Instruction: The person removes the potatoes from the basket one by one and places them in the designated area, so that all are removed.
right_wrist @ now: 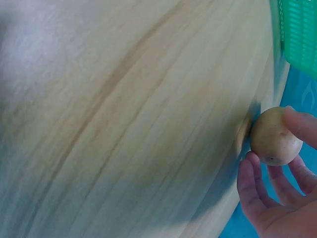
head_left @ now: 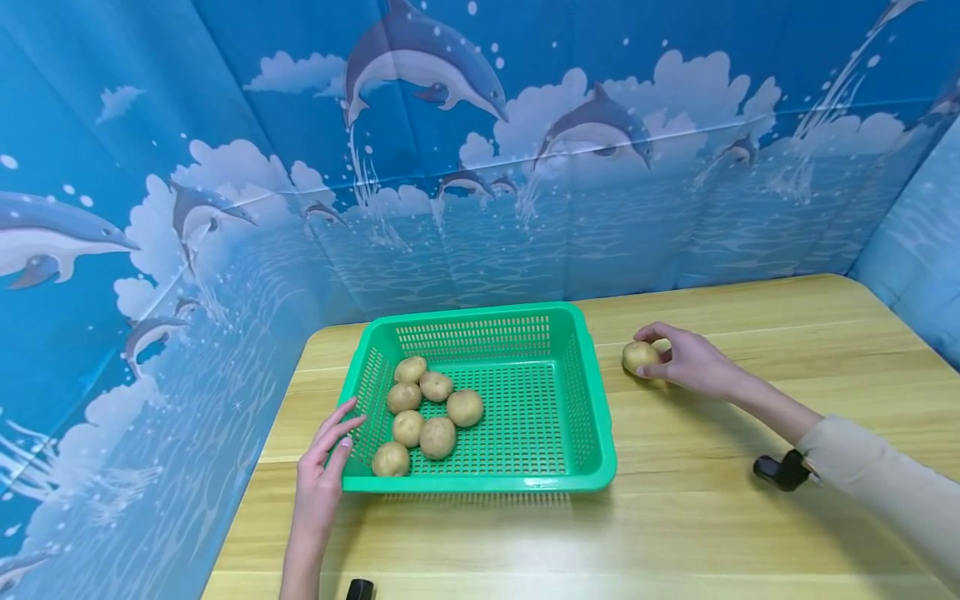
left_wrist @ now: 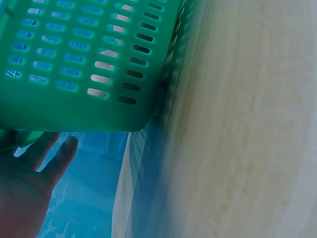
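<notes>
A green plastic basket [head_left: 480,483] with slotted walls stands on the table, several potatoes [head_left: 438,438] gathered in its left half. At its left rim is my left hand [head_left: 321,475], fingers fairly straight and reaching over the edge. The left wrist view shows extended fingers [left_wrist: 60,159] beside the basket's wall [left_wrist: 109,113]. To the right of the basket, my right hand [head_left: 690,360] pinches a single potato [head_left: 637,357] between thumb and fingers. In the right wrist view this round, pale potato [right_wrist: 275,139] is close over the wooden surface, fingertips around it.
The wooden table [head_left: 675,533] runs along a blue curtain [head_left: 465,242] printed with dolphins, at the back and left. A black device [head_left: 783,471] sits at the right wrist, and another black piece [head_left: 361,589] shows near the left forearm.
</notes>
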Demonstrator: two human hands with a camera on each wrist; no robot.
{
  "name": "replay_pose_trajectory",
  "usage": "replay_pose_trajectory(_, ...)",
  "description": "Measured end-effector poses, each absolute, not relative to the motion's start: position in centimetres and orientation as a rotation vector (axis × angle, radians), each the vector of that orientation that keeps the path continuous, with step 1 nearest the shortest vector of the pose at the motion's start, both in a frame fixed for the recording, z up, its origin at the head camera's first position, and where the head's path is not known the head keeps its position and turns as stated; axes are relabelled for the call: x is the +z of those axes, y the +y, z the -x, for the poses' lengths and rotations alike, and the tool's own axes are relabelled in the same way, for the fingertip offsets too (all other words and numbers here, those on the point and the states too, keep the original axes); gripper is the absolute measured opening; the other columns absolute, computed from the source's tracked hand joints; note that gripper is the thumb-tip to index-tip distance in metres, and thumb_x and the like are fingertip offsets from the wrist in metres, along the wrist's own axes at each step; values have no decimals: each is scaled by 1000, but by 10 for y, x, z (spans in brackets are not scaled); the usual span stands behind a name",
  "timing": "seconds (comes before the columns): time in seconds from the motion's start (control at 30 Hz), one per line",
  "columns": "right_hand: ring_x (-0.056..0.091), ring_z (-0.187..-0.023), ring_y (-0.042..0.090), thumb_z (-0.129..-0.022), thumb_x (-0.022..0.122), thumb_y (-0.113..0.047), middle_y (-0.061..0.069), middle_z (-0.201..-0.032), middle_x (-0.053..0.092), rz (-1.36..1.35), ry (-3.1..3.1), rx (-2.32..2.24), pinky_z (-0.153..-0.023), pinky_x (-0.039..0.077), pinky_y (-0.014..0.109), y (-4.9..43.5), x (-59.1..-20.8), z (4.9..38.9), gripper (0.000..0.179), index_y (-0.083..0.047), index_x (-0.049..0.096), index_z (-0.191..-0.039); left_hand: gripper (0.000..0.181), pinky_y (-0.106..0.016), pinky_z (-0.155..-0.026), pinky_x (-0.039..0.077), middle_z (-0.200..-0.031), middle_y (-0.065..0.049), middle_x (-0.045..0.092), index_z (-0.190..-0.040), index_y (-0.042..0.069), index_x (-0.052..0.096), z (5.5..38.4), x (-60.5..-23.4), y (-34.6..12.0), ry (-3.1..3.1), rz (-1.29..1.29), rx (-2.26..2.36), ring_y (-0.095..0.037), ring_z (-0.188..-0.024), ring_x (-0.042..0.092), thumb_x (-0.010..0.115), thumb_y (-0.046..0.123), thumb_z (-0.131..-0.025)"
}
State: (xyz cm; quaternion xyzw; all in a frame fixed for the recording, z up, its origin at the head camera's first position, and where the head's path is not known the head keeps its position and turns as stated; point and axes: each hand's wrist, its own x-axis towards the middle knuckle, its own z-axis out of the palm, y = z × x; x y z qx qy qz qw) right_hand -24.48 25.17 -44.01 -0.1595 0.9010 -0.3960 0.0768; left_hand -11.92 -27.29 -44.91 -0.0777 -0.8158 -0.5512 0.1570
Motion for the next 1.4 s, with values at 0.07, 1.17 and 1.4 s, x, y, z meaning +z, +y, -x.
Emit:
replay_pose_trajectory(0.07, 66, -99, 30, -87, 77, -20, 20, -123, 60, 462, 2713, -1169, -68, 52, 35, 252, -441, 245, 55, -3, 52, -133, 29, -24, -110, 29, -147, 4, 47, -124, 0, 65, 119, -449, -273, -2329, 225, -1583, -16, -141, 34, 47, 1, -101)
replay_pose_trajectory(1.17, 61, -109, 34, -87, 76, -32, 19, -122, 62, 471, 2733, -1122, -78, 53, 41, 245, -445, 245, 65, 0, 50, -138, 29, -23, -110, 28, -147, 3, 48, -124, -1, 64, 118, -448, -271, -2315, 221, -1606, -16, -141, 34, 46, 1, -102)
replay_pose_trajectory(1.4, 59, -112, 36, -88, 76, -33, 20, -129, 59, 478, 2744, -1132, -84, 52, 49, 246, -444, 241, 64, -1, 51, -138, 29, -20, -107, 30, -147, -5, 48, -123, -3, 65, 118, -447, -270, -2287, 243, -1604, -21, -141, 35, 46, -2, -101)
